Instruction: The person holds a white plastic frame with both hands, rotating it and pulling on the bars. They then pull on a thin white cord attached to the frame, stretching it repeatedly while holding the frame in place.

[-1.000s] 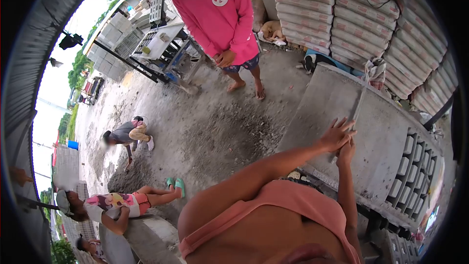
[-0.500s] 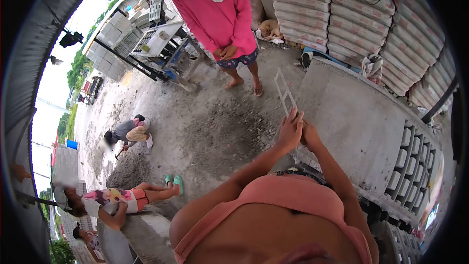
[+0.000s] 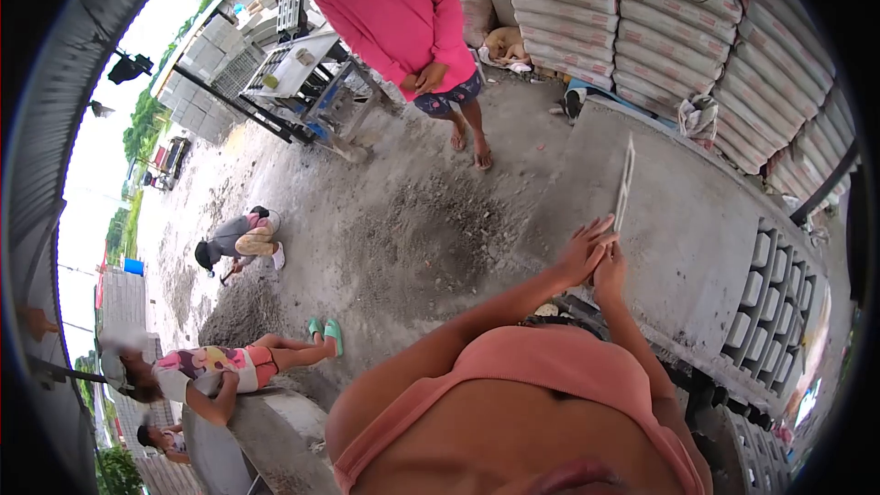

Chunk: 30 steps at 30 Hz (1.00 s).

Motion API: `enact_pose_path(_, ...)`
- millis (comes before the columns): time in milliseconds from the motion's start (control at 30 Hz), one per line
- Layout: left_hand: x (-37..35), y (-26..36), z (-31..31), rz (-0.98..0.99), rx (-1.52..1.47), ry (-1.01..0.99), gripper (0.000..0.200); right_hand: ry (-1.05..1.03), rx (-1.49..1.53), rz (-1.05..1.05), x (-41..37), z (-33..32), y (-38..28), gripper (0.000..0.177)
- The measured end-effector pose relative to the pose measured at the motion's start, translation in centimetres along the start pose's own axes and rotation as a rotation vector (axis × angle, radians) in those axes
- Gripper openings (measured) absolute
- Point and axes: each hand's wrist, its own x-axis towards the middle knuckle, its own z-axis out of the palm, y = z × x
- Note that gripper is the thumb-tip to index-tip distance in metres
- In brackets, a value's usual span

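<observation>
Currently, 2 hands, left hand [image 3: 587, 252] and right hand [image 3: 610, 277], are pressed together at the near end of a thin slatted frame [image 3: 626, 185]; exact finger closure cannot be told. The slatted frame extends over the grey counter [image 3: 689, 243], left of the gridded mold [image 3: 772, 304]. Controlled movement calls for steady 2-hand support. Compared with 0.5 s earlier, hands and frame have shifted rightward, from beside the counter's left edge.
</observation>
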Motion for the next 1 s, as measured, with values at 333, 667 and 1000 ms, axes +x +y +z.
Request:
enact_pose_path(333,-6.9,-4.4,-4.4,-0.162,0.324,0.484,0.055,-0.721,-0.160,0.447,-1.3,6.0,-0.2,0.030)
enact_pose_path(667,-1.0,3.9,-3.3,0.138,0.140,0.372,0.059,-0.435,-0.241,-0.259,-3.3,-0.9,-5.0,0.031)
enact_pose_path(1000,2.2,3.7,2.3,0.226,0.014,-0.096,0.060,-0.009,-0.016,-0.183,-0.9,-5.5,-0.7,0.039)
